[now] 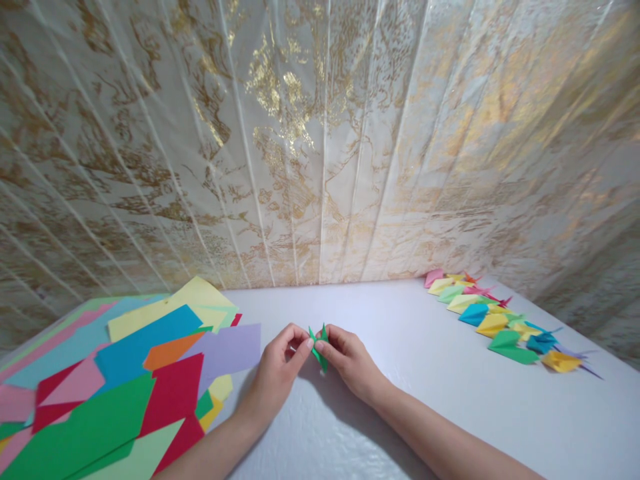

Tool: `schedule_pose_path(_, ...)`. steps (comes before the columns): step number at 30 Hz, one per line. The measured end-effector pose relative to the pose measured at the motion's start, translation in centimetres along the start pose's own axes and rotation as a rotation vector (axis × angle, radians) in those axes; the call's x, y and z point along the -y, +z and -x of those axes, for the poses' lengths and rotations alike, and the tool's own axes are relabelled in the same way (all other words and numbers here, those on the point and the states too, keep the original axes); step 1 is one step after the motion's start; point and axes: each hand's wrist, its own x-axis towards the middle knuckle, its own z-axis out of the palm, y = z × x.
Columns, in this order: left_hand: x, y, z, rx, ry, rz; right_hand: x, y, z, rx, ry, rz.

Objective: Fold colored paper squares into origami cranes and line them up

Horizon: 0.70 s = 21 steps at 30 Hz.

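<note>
Left hand (283,355), right hand (350,358) pinch one green folded paper (321,360); one sheet pile (125,367) left of them, one folded-paper cluster (493,325) right, on worktop (380,313).

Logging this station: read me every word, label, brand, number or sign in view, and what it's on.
None can be read: the green folded paper, coloured sheets and folded pieces show no legible lettering.
Gold marks on the backdrop look like pattern, not writing.
</note>
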Motion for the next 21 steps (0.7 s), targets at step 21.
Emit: schedule_pose_path(21, -0.4, -0.1, 0.1, -0.028, 0.011, -0.092, 0.2, 0.1, -0.7, 0.018, 0.107, -0.206)
